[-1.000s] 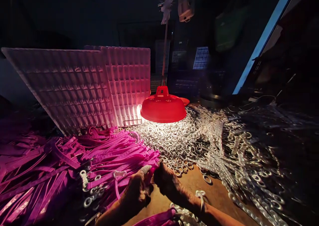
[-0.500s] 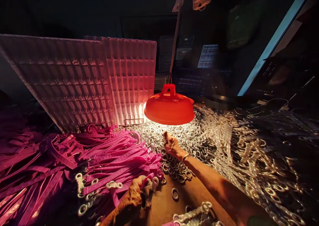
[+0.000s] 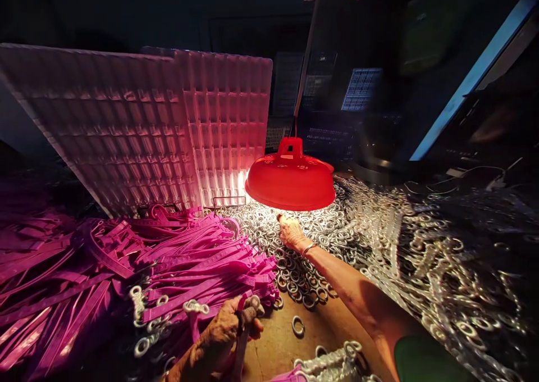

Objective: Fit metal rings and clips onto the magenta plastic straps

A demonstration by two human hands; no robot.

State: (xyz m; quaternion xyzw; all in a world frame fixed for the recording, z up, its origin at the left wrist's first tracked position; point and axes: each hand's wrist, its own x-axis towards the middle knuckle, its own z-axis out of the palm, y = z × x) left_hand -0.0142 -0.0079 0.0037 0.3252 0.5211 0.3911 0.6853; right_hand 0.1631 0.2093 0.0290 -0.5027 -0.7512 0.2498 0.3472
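Although the dark hides whatever it may hold, a slatted crate [image 3: 362, 90] shows beyond the red lamp [image 3: 290, 188], toward one o'clock from it. Two ribbed panels [image 3: 227, 129] stand upright at the lamp's ten o'clock. The left hand [image 3: 238, 320] is closed around a purple strap [image 3: 240, 351], pinching it near the top so that its length runs down toward six o'clock. From this hand, a heap of purple straps [image 3: 210, 272] lies just beside it at eleven o'clock, a loose ring [image 3: 298, 326] sits on the bench [image 3: 273, 348] at three, and a ring-ended bundle [image 3: 332, 365] at four. The right hand [image 3: 291, 230] reaches to the heaped metal rings [image 3: 324, 227], its fingers curled; whether it grips one cannot be told. Pale chains [image 3: 404, 253] spread from its four o'clock.
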